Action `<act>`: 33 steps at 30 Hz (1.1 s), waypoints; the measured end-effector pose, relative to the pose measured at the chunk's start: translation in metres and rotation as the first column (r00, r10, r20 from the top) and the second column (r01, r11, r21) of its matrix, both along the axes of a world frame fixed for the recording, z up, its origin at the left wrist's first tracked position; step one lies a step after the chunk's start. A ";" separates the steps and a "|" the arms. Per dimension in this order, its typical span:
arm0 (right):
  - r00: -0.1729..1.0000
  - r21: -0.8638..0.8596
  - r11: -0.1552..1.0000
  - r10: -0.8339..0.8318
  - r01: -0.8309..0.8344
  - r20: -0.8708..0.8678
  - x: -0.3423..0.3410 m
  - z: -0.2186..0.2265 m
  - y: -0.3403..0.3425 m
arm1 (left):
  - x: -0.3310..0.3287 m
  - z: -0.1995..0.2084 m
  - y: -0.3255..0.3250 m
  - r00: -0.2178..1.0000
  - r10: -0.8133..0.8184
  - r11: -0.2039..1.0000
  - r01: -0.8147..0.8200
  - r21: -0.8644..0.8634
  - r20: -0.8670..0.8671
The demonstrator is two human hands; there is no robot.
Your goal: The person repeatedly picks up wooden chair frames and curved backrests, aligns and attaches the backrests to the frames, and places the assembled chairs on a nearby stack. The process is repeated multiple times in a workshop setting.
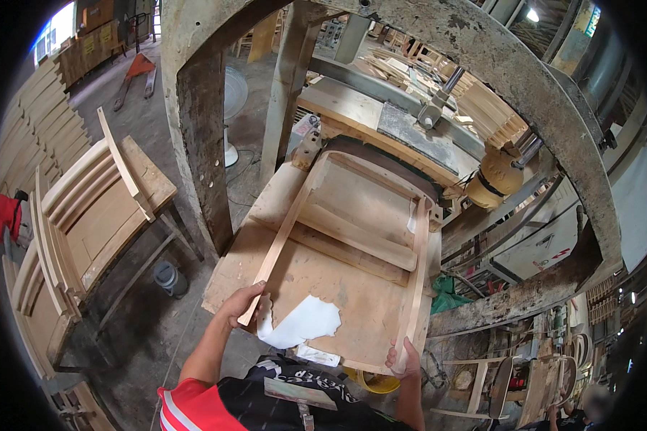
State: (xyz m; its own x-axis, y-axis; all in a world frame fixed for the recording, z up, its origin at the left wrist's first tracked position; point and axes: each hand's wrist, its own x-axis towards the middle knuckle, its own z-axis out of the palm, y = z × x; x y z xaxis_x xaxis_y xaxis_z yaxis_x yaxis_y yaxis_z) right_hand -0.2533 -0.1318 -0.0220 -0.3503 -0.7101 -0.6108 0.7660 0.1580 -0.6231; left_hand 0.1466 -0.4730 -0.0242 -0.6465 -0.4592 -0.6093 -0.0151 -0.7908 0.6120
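A pale wooden chair-back frame (284,241) lies on a plywood board (359,305) in front of me. It has two long side posts, joined by a curved rail at the far end and a broad cross rail (356,237) midway. My left hand (244,304) is closed round the near end of the left post. The near end of the right post is gripped by my right hand (407,358). Between the posts, close to my left hand, a ragged-edged white sheet or patch (308,322) covers part of the board. The far rail sits against a dark curved block (381,167).
A worn metal machine frame (201,136) arches round the board on both sides. To the left, a wooden bench (145,167) carries several slatted chair backs, with a grey bucket (170,279) below. A yellow bucket (376,381) stands under the near edge. At the lower right is another person.
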 end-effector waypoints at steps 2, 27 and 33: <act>1.000 0.095 0.995 -0.011 0.014 -0.028 -0.002 0.004 0.000 | -0.008 0.003 0.005 0.994 0.021 0.995 -0.010 -0.097 0.109; 0.994 0.147 0.989 -0.017 0.032 -0.107 0.004 0.001 0.000 | -0.003 0.010 0.010 0.991 0.013 0.972 0.019 -0.235 0.137; 0.997 0.150 0.987 -0.052 0.061 -0.063 0.008 0.014 0.008 | -0.002 0.019 0.011 0.986 -0.002 0.973 0.040 -0.226 0.165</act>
State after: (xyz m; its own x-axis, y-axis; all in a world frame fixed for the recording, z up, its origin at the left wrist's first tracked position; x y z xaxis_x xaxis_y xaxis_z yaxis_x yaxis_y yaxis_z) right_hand -0.2455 -0.1235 -0.0083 -0.4253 -0.5893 -0.6869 0.7392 0.2117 -0.6393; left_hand 0.1444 -0.4623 -0.0052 -0.5582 -0.5853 -0.5880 -0.1442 -0.6295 0.7635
